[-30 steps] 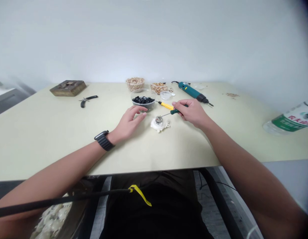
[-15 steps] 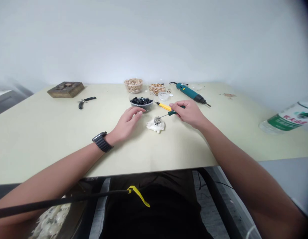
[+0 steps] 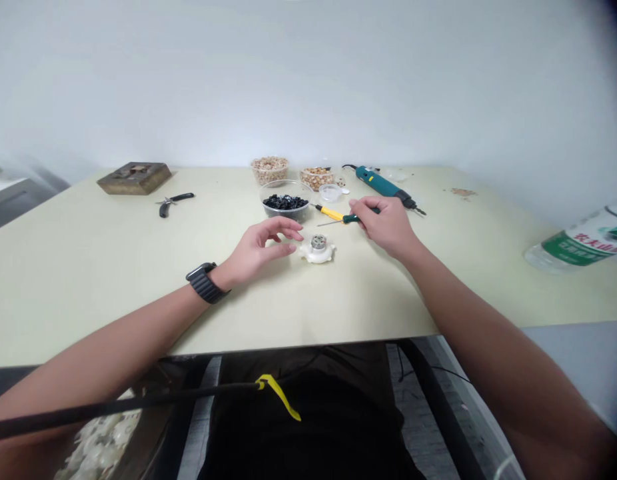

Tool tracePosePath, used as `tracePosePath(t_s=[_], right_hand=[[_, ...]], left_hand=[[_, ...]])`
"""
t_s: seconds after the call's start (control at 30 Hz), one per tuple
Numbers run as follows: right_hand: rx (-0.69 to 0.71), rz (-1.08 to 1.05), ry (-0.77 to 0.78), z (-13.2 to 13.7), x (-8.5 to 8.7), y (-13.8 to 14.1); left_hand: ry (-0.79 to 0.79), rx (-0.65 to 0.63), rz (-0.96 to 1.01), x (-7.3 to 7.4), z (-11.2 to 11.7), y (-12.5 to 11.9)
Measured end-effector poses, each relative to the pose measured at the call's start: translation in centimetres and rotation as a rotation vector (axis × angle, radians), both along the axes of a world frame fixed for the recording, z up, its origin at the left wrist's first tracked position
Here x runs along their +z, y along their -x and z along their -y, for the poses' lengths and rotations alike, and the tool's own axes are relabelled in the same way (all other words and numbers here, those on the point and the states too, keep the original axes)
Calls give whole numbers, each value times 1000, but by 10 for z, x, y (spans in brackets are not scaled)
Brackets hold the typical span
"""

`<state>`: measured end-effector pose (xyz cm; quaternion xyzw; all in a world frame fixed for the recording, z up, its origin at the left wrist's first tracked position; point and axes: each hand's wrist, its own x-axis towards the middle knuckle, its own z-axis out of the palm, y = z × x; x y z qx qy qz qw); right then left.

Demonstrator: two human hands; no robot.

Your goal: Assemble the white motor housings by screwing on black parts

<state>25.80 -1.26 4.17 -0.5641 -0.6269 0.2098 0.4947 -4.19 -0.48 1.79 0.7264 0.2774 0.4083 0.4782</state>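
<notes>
A small white plastic part [image 3: 316, 255] with a round grey metal piece [image 3: 318, 241] on top sits on the table. Just left of it is my left hand [image 3: 263, 245], fingers apart and holding nothing; its fingertips are close to the part's left edge. My right hand [image 3: 386, 225] grips the dark green handle of a thin screwdriver [image 3: 349, 218]. The shaft points left, and its tip is above and behind the grey piece, apart from it. Beyond my left hand stands a clear bowl [image 3: 287, 212] of small black pieces.
Behind are two tubs [image 3: 269, 175] [image 3: 317, 180] of small tan pieces, a small clear cup [image 3: 330, 193], a yellow-handled tool [image 3: 331, 213] and a teal power tool [image 3: 383, 185]. Pliers [image 3: 172, 203] and a brown block [image 3: 134, 179] lie left. A bottle [image 3: 578, 243] lies right.
The screwdriver tip has lifted off the grey metal piece and moved up and back. My left hand has shifted right, nearer the white part, which now sits turned differently.
</notes>
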Motion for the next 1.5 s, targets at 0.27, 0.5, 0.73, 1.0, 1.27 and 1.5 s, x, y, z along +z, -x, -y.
tracePosePath(t_s=[0.27, 0.5, 0.73, 1.0, 1.27, 1.5], right_hand=[[276, -432, 163, 5, 1, 15], [407, -202, 47, 13, -9, 41], [396, -152, -88, 9, -19, 44], [324, -89, -55, 9, -20, 40], [362, -123, -42, 10, -15, 38], [332, -61, -2, 12, -12, 36]], left_hand=[[371, -188, 151, 2, 2, -1], [451, -314, 114, 3, 11, -10], [438, -330, 103, 4, 15, -11], [373, -335, 54, 0, 14, -9], [296, -315, 11, -1, 13, -10], [297, -327, -13, 1, 15, -10]])
